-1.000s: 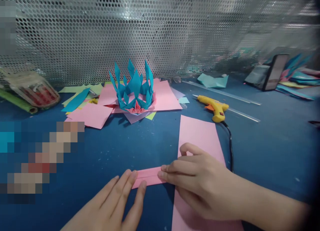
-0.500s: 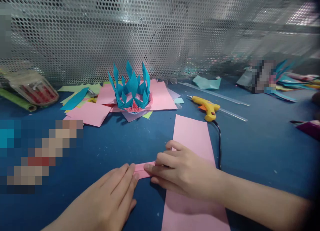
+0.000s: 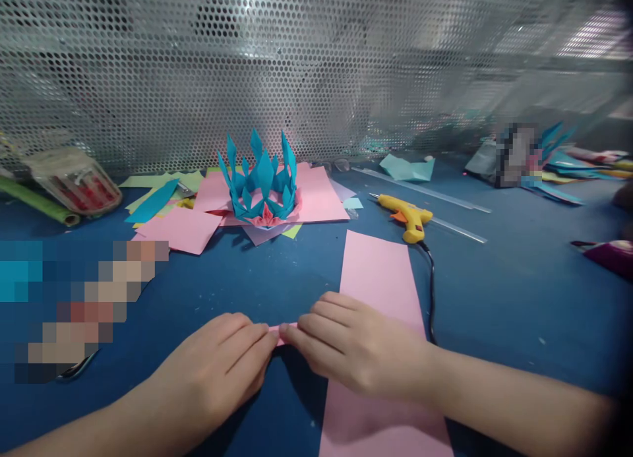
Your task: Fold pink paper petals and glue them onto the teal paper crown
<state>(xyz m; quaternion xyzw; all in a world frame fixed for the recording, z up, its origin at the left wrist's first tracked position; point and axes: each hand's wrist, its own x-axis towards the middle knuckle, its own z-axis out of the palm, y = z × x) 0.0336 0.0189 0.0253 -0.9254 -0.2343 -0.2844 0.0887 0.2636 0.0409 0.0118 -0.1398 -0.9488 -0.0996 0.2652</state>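
Observation:
Between my two hands is a narrow folded strip of pink paper (image 3: 281, 338), mostly hidden by my fingers. My left hand (image 3: 222, 358) pinches its left end, fingertips pressed together. At the other end, my right hand (image 3: 346, 341) is closed on the strip, the fingers curled over it. Under my right hand and wrist lies a long sheet of pink paper (image 3: 378, 272), flat on the blue table. Farther back stands a blue folded-paper crown (image 3: 264, 173) with a pink paper ornament at its front.
A yellow glue gun (image 3: 405, 214) lies right of centre, its black cord (image 3: 432, 285) running toward me. Clear glue sticks (image 3: 445, 196) rest behind it. A tilted jar (image 3: 76, 180) and a green roll (image 3: 39, 203) sit at the left. Behind stands a perforated metal panel (image 3: 297, 68).
The pink strip looks narrower, folded over, with less of it showing. My left fingers have curled from lying flat into a pinch, and my right fingers have closed down on the strip.

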